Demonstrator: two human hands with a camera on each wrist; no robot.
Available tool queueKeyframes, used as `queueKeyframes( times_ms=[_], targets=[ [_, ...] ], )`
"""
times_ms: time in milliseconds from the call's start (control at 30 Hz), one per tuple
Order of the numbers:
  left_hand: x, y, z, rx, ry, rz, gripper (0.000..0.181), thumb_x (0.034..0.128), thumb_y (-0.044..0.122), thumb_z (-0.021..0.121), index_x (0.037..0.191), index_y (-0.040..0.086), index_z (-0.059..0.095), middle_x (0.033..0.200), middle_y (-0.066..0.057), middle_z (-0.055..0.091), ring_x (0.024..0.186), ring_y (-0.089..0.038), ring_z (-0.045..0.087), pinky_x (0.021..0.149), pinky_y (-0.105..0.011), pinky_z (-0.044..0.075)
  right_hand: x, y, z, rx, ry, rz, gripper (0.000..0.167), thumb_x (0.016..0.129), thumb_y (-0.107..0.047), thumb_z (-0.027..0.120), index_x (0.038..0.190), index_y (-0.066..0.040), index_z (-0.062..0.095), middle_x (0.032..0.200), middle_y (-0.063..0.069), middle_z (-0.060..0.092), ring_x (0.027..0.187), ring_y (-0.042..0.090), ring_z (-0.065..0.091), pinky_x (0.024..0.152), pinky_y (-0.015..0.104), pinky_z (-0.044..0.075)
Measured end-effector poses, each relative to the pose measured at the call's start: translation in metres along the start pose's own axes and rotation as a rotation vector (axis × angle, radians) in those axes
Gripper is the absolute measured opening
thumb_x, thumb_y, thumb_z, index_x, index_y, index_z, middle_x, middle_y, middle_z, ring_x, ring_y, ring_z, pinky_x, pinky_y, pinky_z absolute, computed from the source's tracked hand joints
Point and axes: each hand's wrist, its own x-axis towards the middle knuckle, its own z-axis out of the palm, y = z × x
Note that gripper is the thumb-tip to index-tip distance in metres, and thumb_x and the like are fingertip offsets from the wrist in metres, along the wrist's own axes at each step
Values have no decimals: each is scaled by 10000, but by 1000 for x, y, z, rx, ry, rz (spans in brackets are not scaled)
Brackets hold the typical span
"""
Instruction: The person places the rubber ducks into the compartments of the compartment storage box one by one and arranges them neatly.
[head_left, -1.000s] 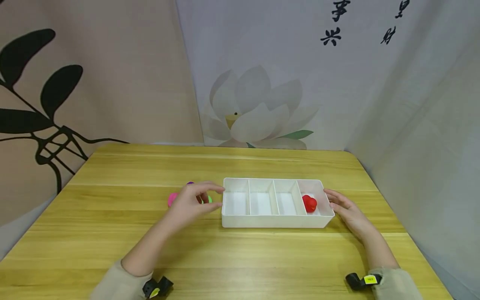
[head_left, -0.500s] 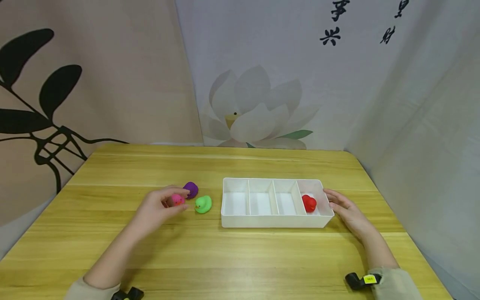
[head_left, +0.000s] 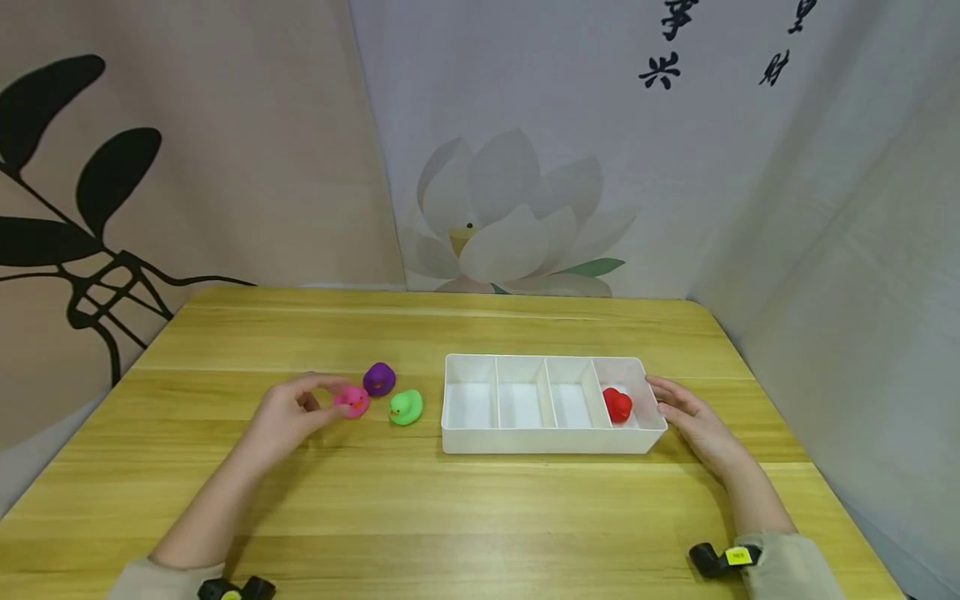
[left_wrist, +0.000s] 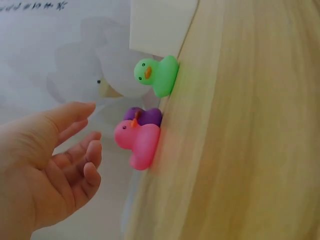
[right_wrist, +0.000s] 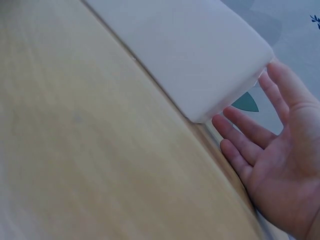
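Loosely spread, unladen: left hand (head_left: 285,417) beside pink duck (head_left: 356,402), right hand (head_left: 699,427) touching tray (head_left: 555,442) edge.

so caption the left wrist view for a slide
Left hand near a pink duck, purple duck and green duck

Black characters 事 (head_left: 679,18), 兴 (head_left: 660,71), 财 (head_left: 774,68) on pale backdrop (head_left: 555,75); yellow right-wrist label (head_left: 738,557) illegible

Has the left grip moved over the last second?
Yes. Judged against the white tray in the head view, the left grip has moved left, away from the tray's left end, to beside the pink duck.
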Motion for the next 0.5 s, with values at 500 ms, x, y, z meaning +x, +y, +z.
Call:
queueKeyframes(
  times_ms=[500],
  targets=[
    [5,-34,20,-68,26,-60,443,822,225,773,1203,45,637,1099,-127,616,679,-188,531,531,-265,459,0,3,-3,-29,16,38,477,1014,-202,487,1452,-55,367,1356,14,452,1175,6,428,919,148,365]
  ],
)
